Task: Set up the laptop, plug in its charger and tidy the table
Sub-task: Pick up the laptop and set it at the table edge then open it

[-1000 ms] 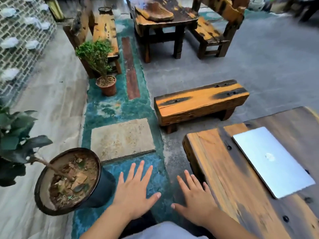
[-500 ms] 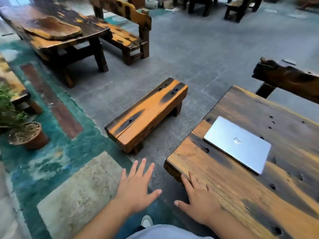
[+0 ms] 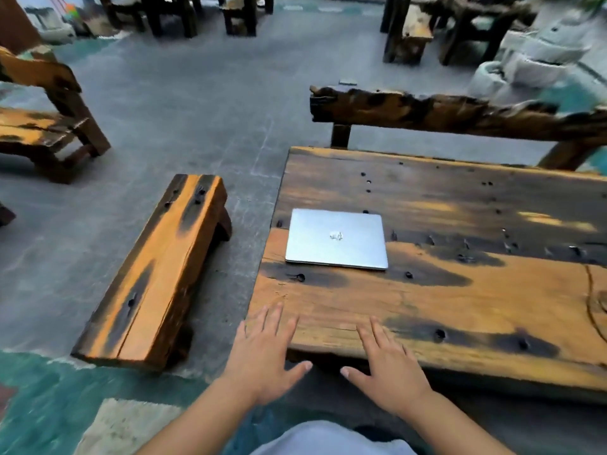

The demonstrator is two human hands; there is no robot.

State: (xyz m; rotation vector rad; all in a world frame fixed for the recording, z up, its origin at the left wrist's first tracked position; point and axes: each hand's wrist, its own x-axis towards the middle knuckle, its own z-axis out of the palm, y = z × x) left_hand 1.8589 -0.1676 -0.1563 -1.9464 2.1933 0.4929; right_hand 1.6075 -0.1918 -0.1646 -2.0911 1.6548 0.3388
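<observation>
Two empty hands, fingers spread wide, hover at the table (image 3: 460,297) near edge, left hand (image 3: 262,359) over its left corner by the low bench (image 3: 154,274), right hand (image 3: 389,369) further in, closed laptop (image 3: 336,238) beyond them near the table's left edge.

Grey concrete floor (image 3: 184,103) with teal painted patches near the bottom left. Chunky scorched-wood bench (image 3: 154,274) just left of the tabletop (image 3: 460,290), rough backrest beam (image 3: 443,113) behind it, more dark wooden furniture further back.
</observation>
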